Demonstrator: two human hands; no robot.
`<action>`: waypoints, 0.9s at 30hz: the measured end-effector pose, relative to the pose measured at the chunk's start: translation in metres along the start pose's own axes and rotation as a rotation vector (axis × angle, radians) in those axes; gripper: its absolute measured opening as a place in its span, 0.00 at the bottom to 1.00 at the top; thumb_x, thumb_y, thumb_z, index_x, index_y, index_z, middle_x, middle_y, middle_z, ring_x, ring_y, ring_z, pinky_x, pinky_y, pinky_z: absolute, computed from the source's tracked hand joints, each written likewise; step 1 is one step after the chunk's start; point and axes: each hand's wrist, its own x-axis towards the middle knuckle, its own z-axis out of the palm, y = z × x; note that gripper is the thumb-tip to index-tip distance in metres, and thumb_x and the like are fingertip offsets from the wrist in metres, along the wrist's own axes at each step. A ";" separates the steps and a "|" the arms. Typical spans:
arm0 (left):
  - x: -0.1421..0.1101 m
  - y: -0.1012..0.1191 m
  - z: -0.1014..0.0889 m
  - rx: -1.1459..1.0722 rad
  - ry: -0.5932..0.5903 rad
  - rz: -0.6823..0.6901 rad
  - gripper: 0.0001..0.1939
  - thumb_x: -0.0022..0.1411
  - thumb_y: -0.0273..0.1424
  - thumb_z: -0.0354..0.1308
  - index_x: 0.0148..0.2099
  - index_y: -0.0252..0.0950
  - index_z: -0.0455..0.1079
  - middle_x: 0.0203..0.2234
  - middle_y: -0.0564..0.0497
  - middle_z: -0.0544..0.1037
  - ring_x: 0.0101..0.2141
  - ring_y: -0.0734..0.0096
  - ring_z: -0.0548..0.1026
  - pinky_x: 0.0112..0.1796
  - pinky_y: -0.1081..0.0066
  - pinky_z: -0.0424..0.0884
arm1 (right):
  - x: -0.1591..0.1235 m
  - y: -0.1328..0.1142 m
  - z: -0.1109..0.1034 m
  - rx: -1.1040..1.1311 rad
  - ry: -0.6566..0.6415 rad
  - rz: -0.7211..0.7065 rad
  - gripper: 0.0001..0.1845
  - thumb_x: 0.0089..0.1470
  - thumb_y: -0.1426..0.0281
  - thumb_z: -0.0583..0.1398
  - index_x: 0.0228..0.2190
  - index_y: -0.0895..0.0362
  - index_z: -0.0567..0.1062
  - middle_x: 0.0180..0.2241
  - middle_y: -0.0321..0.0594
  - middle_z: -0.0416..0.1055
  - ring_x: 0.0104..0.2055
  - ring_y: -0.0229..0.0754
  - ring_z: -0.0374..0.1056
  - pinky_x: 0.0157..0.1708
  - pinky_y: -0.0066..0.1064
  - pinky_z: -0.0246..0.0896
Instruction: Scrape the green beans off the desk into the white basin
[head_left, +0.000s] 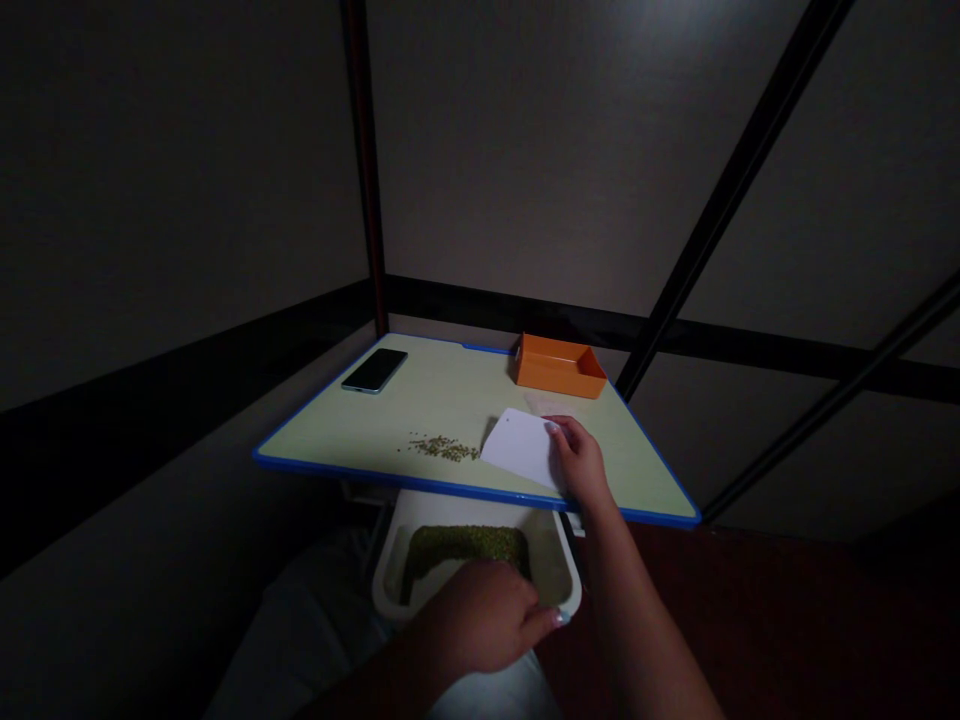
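Observation:
My right hand (pixel 579 458) pinches a thin white scraper card (pixel 523 446), which has a small hole near one corner. The card is tilted over the pale tabletop (pixel 322 430), its left edge beside a loose scatter of small greenish-brown beans (pixel 446 448). Below the front edge of the table, my left hand (pixel 487 615) is closed over the near rim of a white bin (pixel 559 560). Its thumb lies along the rim, while the other fingers are mostly hidden inside. Many small green beans (pixel 469 542) lie in the bin.
An orange open box (pixel 559 368) stands at the table's back right. A dark-screened phone (pixel 375 370) lies at the back left. Blue edging (pixel 450 486) rims the table, and panelled walls (pixel 510 150) rise close behind and to the left.

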 end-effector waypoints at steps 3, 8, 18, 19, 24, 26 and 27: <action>-0.001 0.001 0.000 0.005 0.004 -0.004 0.27 0.69 0.46 0.45 0.37 0.34 0.81 0.29 0.41 0.83 0.31 0.52 0.81 0.25 0.64 0.60 | 0.001 0.001 0.003 -0.035 0.020 0.007 0.18 0.56 0.58 0.56 0.38 0.57 0.76 0.39 0.47 0.79 0.42 0.51 0.72 0.44 0.40 0.63; -0.002 0.000 0.001 0.008 0.009 0.004 0.27 0.69 0.45 0.46 0.37 0.33 0.81 0.30 0.40 0.83 0.31 0.52 0.82 0.25 0.64 0.59 | 0.003 0.001 0.006 -0.064 -0.009 -0.016 0.18 0.57 0.58 0.54 0.39 0.57 0.76 0.38 0.46 0.79 0.42 0.50 0.72 0.44 0.39 0.63; -0.001 -0.001 0.003 0.001 0.022 0.001 0.27 0.69 0.46 0.45 0.37 0.34 0.81 0.30 0.41 0.84 0.32 0.52 0.82 0.26 0.65 0.59 | 0.003 0.002 0.007 -0.022 0.060 -0.035 0.17 0.57 0.58 0.54 0.36 0.56 0.75 0.37 0.45 0.78 0.41 0.49 0.71 0.44 0.38 0.63; -0.001 -0.001 0.003 0.000 0.021 0.000 0.27 0.69 0.46 0.45 0.37 0.34 0.81 0.30 0.41 0.84 0.32 0.52 0.82 0.26 0.65 0.59 | 0.003 0.002 0.007 -0.019 0.048 -0.039 0.16 0.57 0.58 0.54 0.36 0.56 0.75 0.37 0.45 0.78 0.42 0.49 0.71 0.44 0.38 0.64; -0.002 0.001 0.001 -0.003 0.015 -0.006 0.26 0.69 0.45 0.46 0.38 0.34 0.81 0.30 0.41 0.84 0.32 0.53 0.82 0.26 0.65 0.60 | 0.002 0.001 0.006 -0.027 0.025 -0.046 0.16 0.57 0.58 0.54 0.37 0.56 0.76 0.38 0.45 0.78 0.42 0.49 0.72 0.45 0.38 0.64; -0.003 0.001 0.000 -0.009 0.014 -0.005 0.26 0.69 0.45 0.46 0.38 0.34 0.81 0.30 0.41 0.83 0.32 0.53 0.82 0.26 0.65 0.60 | 0.002 0.001 0.006 -0.022 0.039 -0.047 0.17 0.57 0.58 0.54 0.37 0.56 0.75 0.38 0.45 0.78 0.42 0.49 0.72 0.45 0.38 0.64; -0.003 0.001 0.000 -0.012 0.014 -0.004 0.26 0.69 0.45 0.46 0.38 0.34 0.81 0.30 0.41 0.83 0.32 0.53 0.82 0.26 0.65 0.60 | 0.002 0.001 0.006 -0.017 0.045 -0.047 0.17 0.57 0.58 0.54 0.36 0.56 0.75 0.37 0.45 0.78 0.42 0.49 0.72 0.45 0.38 0.64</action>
